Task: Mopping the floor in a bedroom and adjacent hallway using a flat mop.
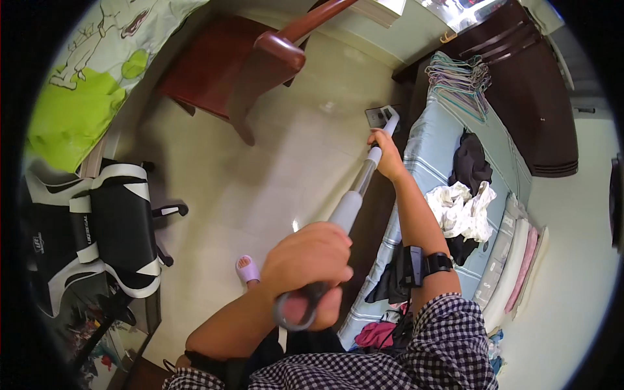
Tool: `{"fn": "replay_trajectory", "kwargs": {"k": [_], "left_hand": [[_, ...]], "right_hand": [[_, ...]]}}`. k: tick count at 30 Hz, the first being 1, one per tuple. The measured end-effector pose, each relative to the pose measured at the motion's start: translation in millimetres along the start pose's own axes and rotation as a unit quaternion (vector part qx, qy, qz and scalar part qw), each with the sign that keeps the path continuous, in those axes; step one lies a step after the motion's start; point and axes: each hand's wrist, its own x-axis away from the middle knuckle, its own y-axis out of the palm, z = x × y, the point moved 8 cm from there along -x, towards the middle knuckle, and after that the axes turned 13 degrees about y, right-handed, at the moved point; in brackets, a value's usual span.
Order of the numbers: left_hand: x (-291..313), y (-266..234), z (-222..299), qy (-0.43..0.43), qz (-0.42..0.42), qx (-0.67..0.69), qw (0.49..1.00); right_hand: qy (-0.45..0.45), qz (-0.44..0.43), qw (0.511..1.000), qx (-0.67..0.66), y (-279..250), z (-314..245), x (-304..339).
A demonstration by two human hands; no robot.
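Note:
I hold a flat mop with a grey and silver telescopic pole (350, 207) slanting away from me across the floor. My left hand (309, 263) is closed round the upper grip, just beyond the ring at its near end. Farther down, my right hand (386, 155) is wrapped round the pole close to its white bent joint (390, 117). A small dark rectangular head (376, 117) lies on the floor beside the bed's far end, partly covered by the joint.
On the right stands a bed (426, 133) with hangers (458, 81), dark clothes (471, 162) and white clothes (461, 208). A red-brown wooden chair (214, 65) stands far left; a black-and-white padded chair (120, 227) is nearer. A pink slipper (246, 267) rests on the tiled floor (221, 208).

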Motion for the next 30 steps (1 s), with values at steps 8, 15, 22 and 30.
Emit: {"fn": "replay_trajectory", "kwargs": {"k": [8, 15, 22, 30], "left_hand": [[43.4, 14.7, -53.4, 0.047, 0.103, -0.041, 0.993], [47.3, 34.2, -66.6, 0.025, 0.115, -0.087, 0.989], [-1.9, 4.2, -24.5, 0.017, 0.154, -0.096, 0.983], [-74.9, 36.3, 43.3, 0.096, -0.19, 0.039, 0.976]], "right_hand": [[0.16, 0.324, 0.933, -0.001, 7.6, 70.1, 16.2], [0.062, 0.251, 0.965, 0.034, -10.5, 80.2, -10.4], [-0.02, -0.031, 0.997, 0.072, -19.5, 32.5, -39.8], [-0.036, -0.255, 0.962, 0.09, -10.5, -35.1, -15.3]]}}
